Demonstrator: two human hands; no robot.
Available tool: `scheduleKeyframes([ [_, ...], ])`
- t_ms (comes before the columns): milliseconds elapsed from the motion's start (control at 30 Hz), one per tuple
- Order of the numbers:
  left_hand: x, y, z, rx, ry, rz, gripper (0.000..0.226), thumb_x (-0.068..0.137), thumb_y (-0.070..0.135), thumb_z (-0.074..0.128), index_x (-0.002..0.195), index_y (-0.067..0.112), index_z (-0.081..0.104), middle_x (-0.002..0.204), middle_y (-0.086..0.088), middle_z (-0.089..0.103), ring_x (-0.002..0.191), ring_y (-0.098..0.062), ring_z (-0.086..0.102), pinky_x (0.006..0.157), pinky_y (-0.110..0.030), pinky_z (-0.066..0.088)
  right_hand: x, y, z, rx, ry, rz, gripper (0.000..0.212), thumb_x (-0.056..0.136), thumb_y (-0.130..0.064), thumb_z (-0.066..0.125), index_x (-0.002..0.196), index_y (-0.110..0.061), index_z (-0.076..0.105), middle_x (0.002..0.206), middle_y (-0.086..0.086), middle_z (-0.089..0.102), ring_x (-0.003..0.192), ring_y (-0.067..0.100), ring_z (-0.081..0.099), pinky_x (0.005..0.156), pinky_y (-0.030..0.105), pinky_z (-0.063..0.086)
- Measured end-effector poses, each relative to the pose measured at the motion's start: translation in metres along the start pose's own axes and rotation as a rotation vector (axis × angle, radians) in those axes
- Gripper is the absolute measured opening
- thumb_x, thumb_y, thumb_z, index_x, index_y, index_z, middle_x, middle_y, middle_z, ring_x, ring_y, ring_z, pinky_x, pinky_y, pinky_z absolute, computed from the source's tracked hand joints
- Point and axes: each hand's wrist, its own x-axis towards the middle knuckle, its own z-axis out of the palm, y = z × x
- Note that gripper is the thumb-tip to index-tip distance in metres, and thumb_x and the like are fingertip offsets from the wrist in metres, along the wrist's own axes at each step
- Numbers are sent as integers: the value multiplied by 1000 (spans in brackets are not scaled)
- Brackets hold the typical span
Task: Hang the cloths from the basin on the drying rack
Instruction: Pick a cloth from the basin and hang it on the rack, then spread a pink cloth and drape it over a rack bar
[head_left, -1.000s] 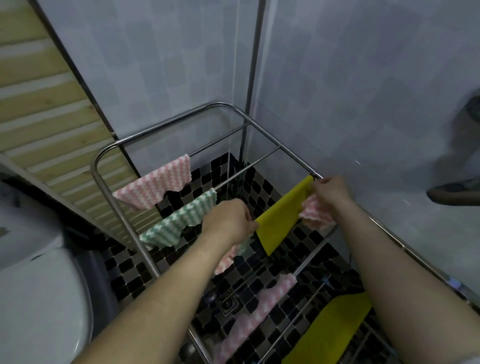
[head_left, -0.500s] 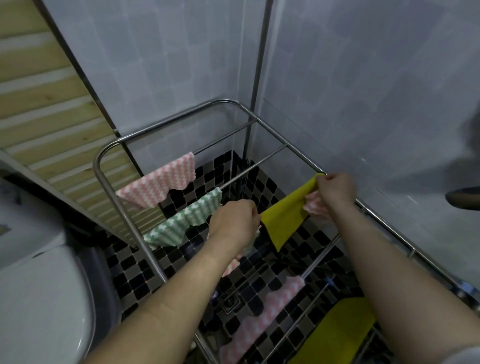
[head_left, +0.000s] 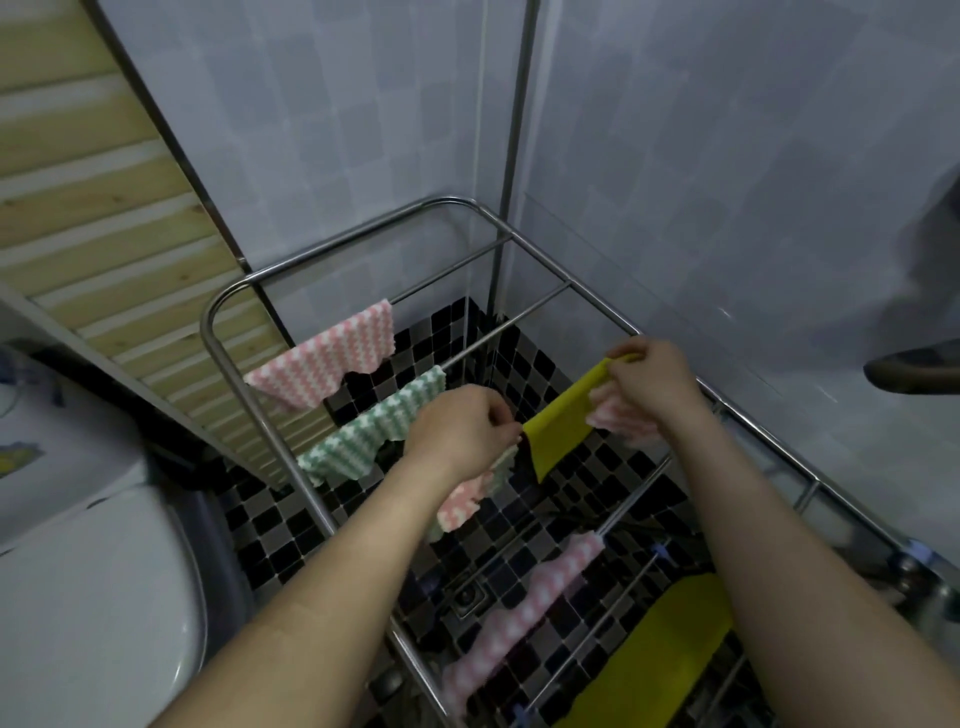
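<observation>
Cloth (head_left: 563, 423), plain yellow, stretched smooth, left hand (head_left: 457, 431) pinching its lower corner, right hand (head_left: 654, 379) pinching the upper

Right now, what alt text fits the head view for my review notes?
A left hand and a right hand pinch a yellow cloth spread between them over a steel drying rack. A pink cloth and a green cloth hang on the far rails.

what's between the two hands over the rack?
Head view: the yellow cloth spans the gap. The left hand pinches its lower corner and the right hand pinches its upper corner.
</observation>
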Motion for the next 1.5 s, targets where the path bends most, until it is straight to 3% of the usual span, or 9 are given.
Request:
scheduleKeyframes([
  [100,-20,-1,-20,-331,-27,-32,9,89,19,64,92,23,71,87,6,70,85,-15,66,74,-29,53,-31,-10,-18,244,-120,-35,20,91,-3,50,98,-14,64,59,-3,69,47,13,65,39,24,50],
  [267,-70,2,-53,-756,-6,-60,24,87,0,61,91,20,73,80,-4,70,74,-11,63,70,-23,51,-84,-18,-31,587,-383,-100,18,87,-1,59,93,-12,71,86,8,73,71,17,69,57,31,58],
  [400,-103,12,-70,-1043,29,6,24,88,-6,56,95,12,71,70,-3,65,52,-3,58,53,-14,45,-121,-25,-27,505,-604,-234,24,84,-19,63,106,-11,70,104,10,74,92,19,70,79,32,57],
  [533,-125,27,-74,-1180,97,95,25,87,-6,56,92,13,72,72,-7,65,61,-13,60,60,-23,50,-160,-37,-14,250,-741,-392,41,81,-37,70,118,-20,66,112,0,73,108,11,66,95,30,49],
  [733,-142,37,-69,-1159,211,195,27,86,-8,58,97,13,71,72,-4,65,68,-16,54,68,-29,43,-188,-43,-8,182,-658,-477,11,84,-21,74,94,-19,75,91,-2,74,88,11,68,84,34,52],
  [967,-160,28,-69,-1110,60,246,59,59,-23,43,95,18,67,90,-2,63,63,-10,37,44,-15,30,-195,-41,-35,397,-655,-510,12,74,-6,76,76,-17,72,70,3,67,63,13,63,61,25,52],
  [1200,-175,40,-68,-695,-98,173,52,77,-27,37,97,16,59,90,-5,62,70,-11,60,50,-21,48,-204,-39,-49,428,-635,-603,7,71,-7,74,75,-12,70,70,1,68,63,9,63,58,22,51],
  [1300,-179,43,-68,-450,55,133,42,84,-16,43,91,21,62,95,-9,67,81,-25,68,62,-38,58,-208,-37,-53,456,-573,-609,18,76,1,74,72,-15,69,69,2,68,64,11,63,59,22,52],
  [1500,-187,56,-70,-639,317,167,41,92,-3,44,68,22,66,63,15,64,60,4,57,56,-9,42,-209,-31,-69,166,-450,-663,19,73,-8,81,85,-19,72,80,-2,67,72,9,61,69,27,50],
])
